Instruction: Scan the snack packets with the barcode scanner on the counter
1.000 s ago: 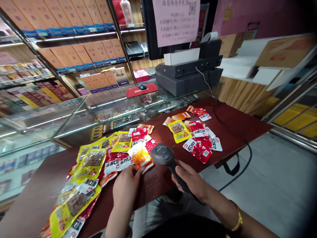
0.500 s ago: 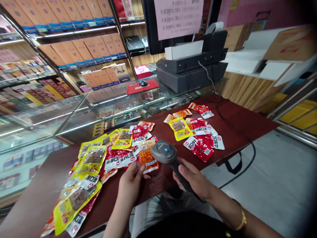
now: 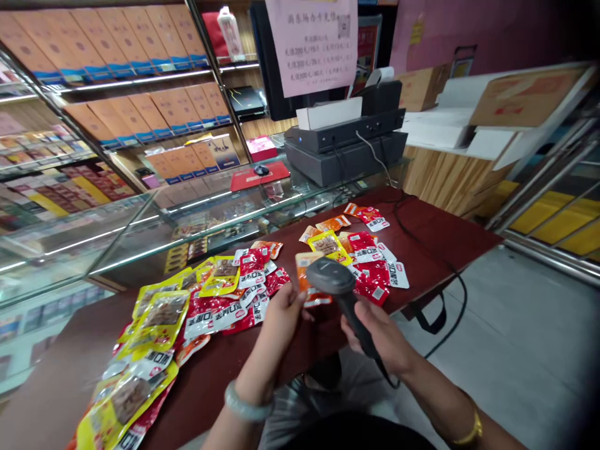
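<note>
My left hand (image 3: 285, 315) pinches the lower left edge of an orange snack packet (image 3: 304, 275), holding it over the dark red table. A grey handheld barcode scanner (image 3: 330, 275) is gripped by its handle in my right hand (image 3: 379, 334). The scanner's head partly covers the packet. To the left lies a large heap of yellow, red and orange snack packets (image 3: 220, 278). A smaller group of packets, with a yellow packet (image 3: 329, 245) and a red-and-white packet (image 3: 375, 281), lies beyond the scanner on the right.
The dark red table (image 3: 450, 234) adjoins a glass display counter (image 3: 140, 250). A cash drawer (image 3: 347, 156) and monitor (image 3: 281, 62) stand behind it. The black cable (image 3: 424, 250) runs across the table's right side. Metal railings (image 3: 553, 181) and cardboard boxes (image 3: 527, 97) are at the right.
My left hand has carried the orange packet rightward, away from the left heap toward the right group. The scanner has shifted slightly right with my right hand. The camera view has turned a little.
</note>
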